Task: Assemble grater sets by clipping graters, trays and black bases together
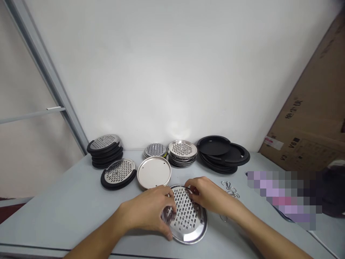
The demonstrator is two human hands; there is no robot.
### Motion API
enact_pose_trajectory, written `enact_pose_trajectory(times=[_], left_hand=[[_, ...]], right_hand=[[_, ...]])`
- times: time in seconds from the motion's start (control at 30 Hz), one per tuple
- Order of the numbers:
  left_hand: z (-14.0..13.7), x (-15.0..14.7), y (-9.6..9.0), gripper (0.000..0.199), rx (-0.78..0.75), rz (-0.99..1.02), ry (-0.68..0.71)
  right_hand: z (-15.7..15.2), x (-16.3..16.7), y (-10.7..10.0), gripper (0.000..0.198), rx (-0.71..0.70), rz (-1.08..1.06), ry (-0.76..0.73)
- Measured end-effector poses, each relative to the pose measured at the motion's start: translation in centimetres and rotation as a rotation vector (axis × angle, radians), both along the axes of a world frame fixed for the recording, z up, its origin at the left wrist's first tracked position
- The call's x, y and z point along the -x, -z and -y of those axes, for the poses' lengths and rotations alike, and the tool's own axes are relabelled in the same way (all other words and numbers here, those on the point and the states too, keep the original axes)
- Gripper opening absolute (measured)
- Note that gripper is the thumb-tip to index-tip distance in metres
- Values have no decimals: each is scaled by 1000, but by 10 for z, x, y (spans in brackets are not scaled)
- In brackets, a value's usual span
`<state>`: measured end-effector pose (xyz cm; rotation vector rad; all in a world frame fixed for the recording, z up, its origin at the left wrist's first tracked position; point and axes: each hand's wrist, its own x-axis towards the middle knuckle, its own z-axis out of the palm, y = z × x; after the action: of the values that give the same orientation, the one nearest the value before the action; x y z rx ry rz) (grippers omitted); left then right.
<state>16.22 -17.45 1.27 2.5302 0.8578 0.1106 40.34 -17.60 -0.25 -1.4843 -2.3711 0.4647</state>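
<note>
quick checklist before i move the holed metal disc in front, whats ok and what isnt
1. Left hand at the disc's left side: ok.
2. Right hand at the far right side of the holed metal disc: ok.
3. Firm grip by both hands: cannot tell.
4. Disc flat on the table: cannot tell.
5. Wire loops in full view: not ok, the right arm seems to hide some.
6. Black-rimmed stack away from both hands: ok, back left.
</note>
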Motion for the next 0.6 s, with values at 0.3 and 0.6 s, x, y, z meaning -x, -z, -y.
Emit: enact_pose_trajectory(times=[0.3, 0.6], left_hand=[[-1, 0, 0, 40, -3, 7, -7], [3, -3, -3, 45, -50, 15, 28]], right_hand=[[5, 8, 9, 17, -34, 88, 81], [4, 7, 8, 21, -15, 101, 40]])
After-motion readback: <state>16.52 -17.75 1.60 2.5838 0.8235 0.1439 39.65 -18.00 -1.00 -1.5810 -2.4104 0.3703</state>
